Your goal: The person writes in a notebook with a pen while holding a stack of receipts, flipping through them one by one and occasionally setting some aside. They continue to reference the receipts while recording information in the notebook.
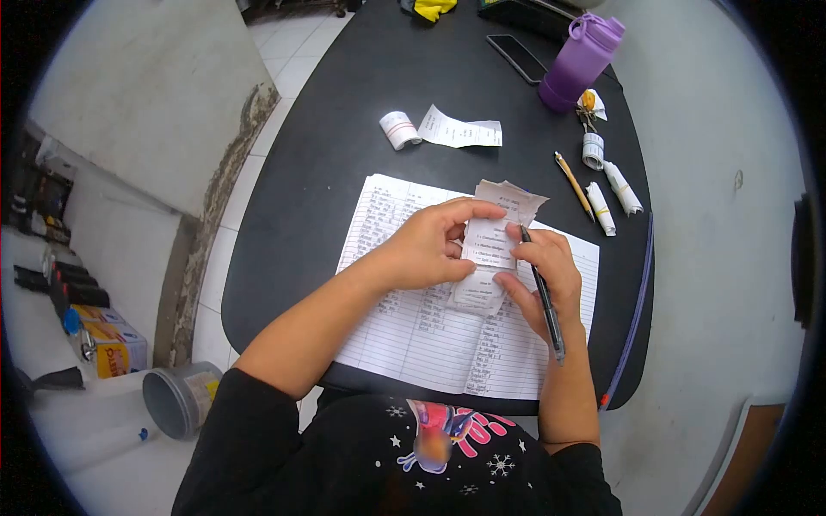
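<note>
Printed paper slips [491,244] are held over an open lined notebook [404,344] with handwritten columns. My left hand [439,243] grips the slips at their left edge, thumb below and fingers above. On their right edge, my right hand [549,279] pinches them and also holds a black pen [544,297], which slants down across the palm. The topmost slip has a torn, curled upper edge. Both hands rest above the notebook's middle.
Beyond the notebook on the black table [292,232] lie a rolled receipt [400,130] and a curled slip [460,131]. To the right are a wooden pen [574,185], rolled papers [601,209], a purple bottle [583,62] and a phone [516,58]. A grey bucket [179,401] stands lower left.
</note>
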Tool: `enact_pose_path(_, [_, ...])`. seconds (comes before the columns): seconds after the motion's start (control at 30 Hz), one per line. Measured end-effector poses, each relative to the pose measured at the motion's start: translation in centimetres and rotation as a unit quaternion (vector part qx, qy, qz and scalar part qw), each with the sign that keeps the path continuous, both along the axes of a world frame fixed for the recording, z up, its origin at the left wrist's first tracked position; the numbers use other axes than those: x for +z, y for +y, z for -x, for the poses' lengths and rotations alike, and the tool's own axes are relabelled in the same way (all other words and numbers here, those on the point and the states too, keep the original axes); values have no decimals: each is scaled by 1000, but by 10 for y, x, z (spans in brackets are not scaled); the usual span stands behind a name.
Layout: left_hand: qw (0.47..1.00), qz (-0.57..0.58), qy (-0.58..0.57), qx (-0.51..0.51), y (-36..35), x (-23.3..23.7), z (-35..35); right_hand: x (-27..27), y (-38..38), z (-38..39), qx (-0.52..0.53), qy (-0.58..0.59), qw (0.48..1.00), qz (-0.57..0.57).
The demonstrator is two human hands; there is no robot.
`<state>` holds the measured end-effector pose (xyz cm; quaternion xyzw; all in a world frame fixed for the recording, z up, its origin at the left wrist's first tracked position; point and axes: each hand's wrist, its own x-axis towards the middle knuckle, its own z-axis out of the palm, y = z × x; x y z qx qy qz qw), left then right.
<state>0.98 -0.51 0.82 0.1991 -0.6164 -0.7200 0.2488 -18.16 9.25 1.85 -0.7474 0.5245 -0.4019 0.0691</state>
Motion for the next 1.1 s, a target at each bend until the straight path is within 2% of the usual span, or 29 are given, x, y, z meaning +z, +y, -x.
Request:
enact_pose_path(0.1, [999, 41, -27, 2, -1, 0, -1, -2, 0, 2, 4, -14, 1000, 2])
enact_pose_path(0.5, [1000, 16, -19, 16, 3, 4, 0, -2, 1, 2, -3, -30, 1000, 2])
enact_pose_path(0.7, [999, 45, -22, 16, 2, -2, 2, -2, 0, 2, 0, -30, 1000, 1])
enact_pose_path(0.8, [999, 32, 9, 31, 4, -4, 3, -3, 0, 2, 1, -25, 1000, 4])
enact_pose_path(1.0, [999, 28, -17, 21, 4, -6, 5, -1, 0, 2, -6, -19, 1000, 10])
enact_pose_path(1.1, [989, 119, -77, 29, 5, -7, 5, 11, 4, 12, -47, -57, 997, 27])
